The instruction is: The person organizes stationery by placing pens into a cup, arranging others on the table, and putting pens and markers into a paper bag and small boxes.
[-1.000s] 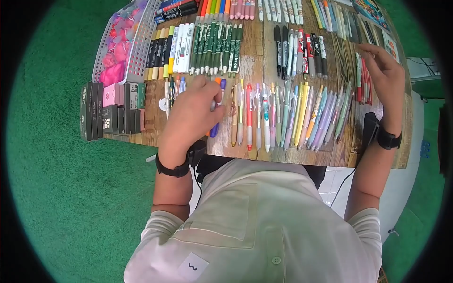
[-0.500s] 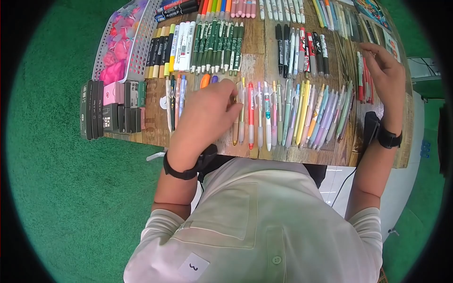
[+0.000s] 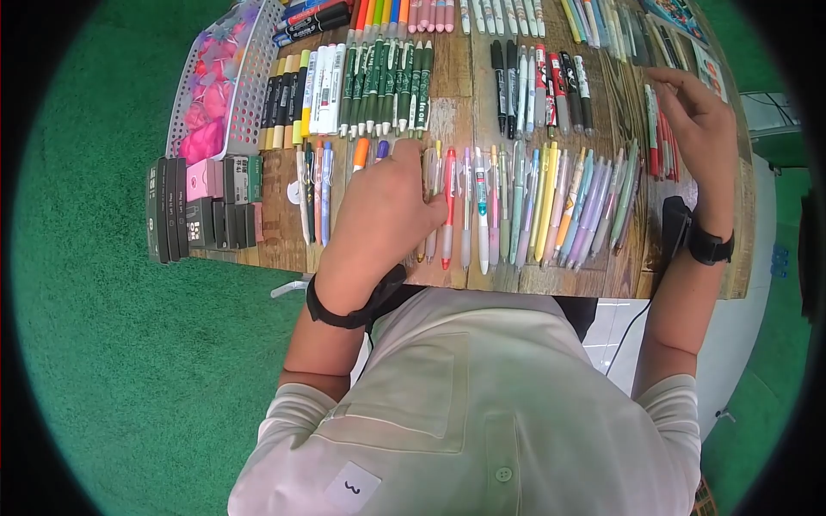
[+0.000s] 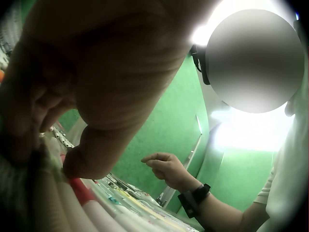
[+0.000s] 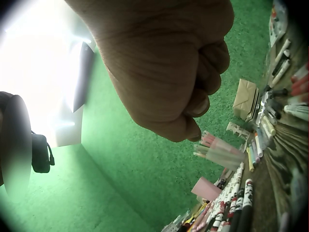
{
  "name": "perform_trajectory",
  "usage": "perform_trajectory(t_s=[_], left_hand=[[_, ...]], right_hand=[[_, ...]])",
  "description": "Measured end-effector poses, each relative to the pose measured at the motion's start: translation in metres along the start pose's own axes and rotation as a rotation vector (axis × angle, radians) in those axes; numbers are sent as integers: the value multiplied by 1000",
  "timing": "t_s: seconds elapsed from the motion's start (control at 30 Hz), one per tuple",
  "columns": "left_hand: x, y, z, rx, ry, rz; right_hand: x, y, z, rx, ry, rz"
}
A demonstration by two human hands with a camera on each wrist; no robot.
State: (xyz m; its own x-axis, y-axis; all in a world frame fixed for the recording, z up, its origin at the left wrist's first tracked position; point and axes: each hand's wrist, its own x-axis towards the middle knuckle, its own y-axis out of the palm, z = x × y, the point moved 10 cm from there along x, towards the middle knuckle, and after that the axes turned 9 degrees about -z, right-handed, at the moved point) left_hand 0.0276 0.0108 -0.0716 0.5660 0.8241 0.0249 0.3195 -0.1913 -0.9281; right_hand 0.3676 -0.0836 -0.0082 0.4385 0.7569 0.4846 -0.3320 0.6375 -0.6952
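My left hand (image 3: 387, 206) reaches over the left part of the front row of pens, fingers pointing down. Its thumb tip lies at a red pen (image 3: 449, 211); a brown-tipped pen and a yellow one are partly hidden beside it. An orange marker (image 3: 360, 155) and a purple marker (image 3: 382, 150) show their ends beyond the knuckles. In the left wrist view, the thumb (image 4: 89, 157) meets the red part of a pen (image 4: 79, 190). At the table's right side, my right hand (image 3: 701, 129) hangs loosely curled and holds nothing, close by several red pens (image 3: 662, 142).
Green-barrelled pens (image 3: 387, 86), white markers (image 3: 327, 86) and black and red pens (image 3: 551, 90) fill the row behind. A perforated white basket (image 3: 243, 103) of pink items and several small boxes (image 3: 181, 206) stand at the left. The wooden table (image 3: 430, 275) ends at my waist.
My left hand has moved right from the orange and purple markers to the brown-tipped and red pens. Those two markers now lie farther left. The right hand has barely moved.
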Motion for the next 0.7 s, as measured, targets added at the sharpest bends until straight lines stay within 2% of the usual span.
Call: perform_trajectory(t_s=[0.13, 0.33, 0.53, 0.7], left_hand=[[1, 3, -1, 54, 28, 0], [-2, 2, -1, -45, 38, -16], [-2, 5, 1, -14, 0, 23], [-2, 2, -4, 37, 34, -34]], right_hand=[[0, 2, -3, 17, -6, -1], [0, 0, 3, -17, -17, 5], [0, 1, 0, -5, -15, 1], [0, 0, 2, -3, -19, -11]])
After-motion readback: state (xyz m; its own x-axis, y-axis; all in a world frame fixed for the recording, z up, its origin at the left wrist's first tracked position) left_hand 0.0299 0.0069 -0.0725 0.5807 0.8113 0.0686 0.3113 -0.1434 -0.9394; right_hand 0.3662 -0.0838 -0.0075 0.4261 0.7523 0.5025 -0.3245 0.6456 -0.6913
